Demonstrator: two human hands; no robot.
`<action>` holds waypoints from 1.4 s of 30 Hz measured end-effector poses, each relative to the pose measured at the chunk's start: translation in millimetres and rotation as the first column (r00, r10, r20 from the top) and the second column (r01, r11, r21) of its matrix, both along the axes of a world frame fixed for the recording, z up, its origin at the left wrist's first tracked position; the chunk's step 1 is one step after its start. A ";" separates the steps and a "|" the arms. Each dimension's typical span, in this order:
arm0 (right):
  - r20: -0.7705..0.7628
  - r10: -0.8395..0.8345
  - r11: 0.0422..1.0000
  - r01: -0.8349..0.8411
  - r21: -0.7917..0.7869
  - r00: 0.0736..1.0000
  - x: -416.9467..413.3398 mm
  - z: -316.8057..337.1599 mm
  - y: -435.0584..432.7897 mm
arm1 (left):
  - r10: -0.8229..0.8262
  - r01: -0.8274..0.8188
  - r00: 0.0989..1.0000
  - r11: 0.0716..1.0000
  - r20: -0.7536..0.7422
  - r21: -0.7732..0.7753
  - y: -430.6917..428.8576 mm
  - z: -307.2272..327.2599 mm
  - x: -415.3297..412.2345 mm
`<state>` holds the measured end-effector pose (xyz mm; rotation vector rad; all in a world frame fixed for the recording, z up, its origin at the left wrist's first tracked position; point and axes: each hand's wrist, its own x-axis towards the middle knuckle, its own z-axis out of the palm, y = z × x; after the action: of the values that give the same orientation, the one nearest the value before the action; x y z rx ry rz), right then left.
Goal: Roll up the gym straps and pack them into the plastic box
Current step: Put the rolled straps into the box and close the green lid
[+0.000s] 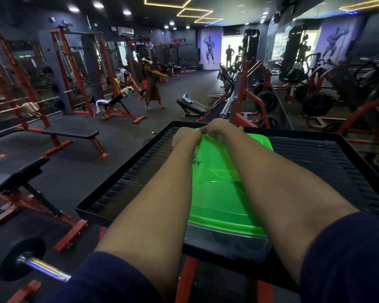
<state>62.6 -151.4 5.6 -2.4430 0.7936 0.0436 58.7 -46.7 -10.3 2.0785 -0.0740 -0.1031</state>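
**Fig.** Closing the box, head view. The box [228, 241], a clear body under a green lid [223, 193], lies lengthwise down the middle of the ribbed black tray [315, 162]. Its near end sits at the tray's near edge and its far end stops short of the far edge. Both forearms reach along the lid. The left hand [185, 137] sits at the lid's far left corner and the right hand [222, 127] just beside it on the far edge. The fingers of both are curled down over that edge and gripping it, with the fingertips hidden. No straps lie on the tray. Dark shapes behind the clear near wall may be the rolled straps, but this cannot be confirmed.

Likely step: seating or lifting the lid's far edge, late in the task.

Risks:
- Both hands work the far end, so the near end of the lid may stay unlatched or spring up.
- A pull toward the body could slide the box off the near edge.
- A strap loop caught under the rim would stop the lid closing.
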 end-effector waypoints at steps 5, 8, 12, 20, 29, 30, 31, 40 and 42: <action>0.110 0.032 0.973 -0.005 -0.232 0.993 -29.9 -1.2 6.9 | -0.048 0.032 0.993 0.987 0.104 0.156 -0.3 2.2 -8.3; 0.093 0.125 0.959 -0.097 -0.267 0.988 -39.6 -0.1 8.1 | -0.133 0.069 0.976 0.938 0.170 0.339 -3.5 5.0 -17.5; 0.034 0.080 0.972 -0.070 -0.224 0.996 -58.3 1.2 -3.5 | -0.388 0.196 0.876 0.829 0.286 0.525 -8.8 4.0 -22.2; 0.104 -0.185 0.975 0.196 -0.106 0.977 -107.1 -3.8 -46.1 | -0.731 0.310 0.655 0.492 0.193 0.813 -25.6 4.3 -32.5; 0.246 -0.499 0.624 0.147 0.768 0.831 -143.7 -12.6 -54.7 | -0.658 0.300 0.745 0.477 0.109 0.826 -32.7 3.9 -51.0; 0.265 -0.510 0.634 0.149 0.759 0.818 -141.5 -13.1 -55.9 | -0.662 0.300 0.742 0.471 0.107 0.830 -31.8 3.9 -51.6; 0.267 -0.512 0.631 0.146 0.762 0.816 -137.5 -14.7 -58.2 | -0.665 0.301 0.740 0.466 0.105 0.832 -30.3 4.4 -51.9; 0.389 -0.230 0.943 0.304 -0.140 0.892 -146.3 -5.6 -32.7 | -0.774 0.470 0.622 0.489 0.118 0.735 -6.6 19.6 -65.1; 0.274 -0.056 0.902 0.166 -0.398 0.960 -151.3 1.0 -17.2 | -0.698 0.350 0.709 0.475 0.103 0.807 -4.6 21.6 -76.9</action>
<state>-88.7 -168.5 6.6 -2.7139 0.8952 -0.5304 -18.1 -51.3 11.2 2.7977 -1.1818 -0.0663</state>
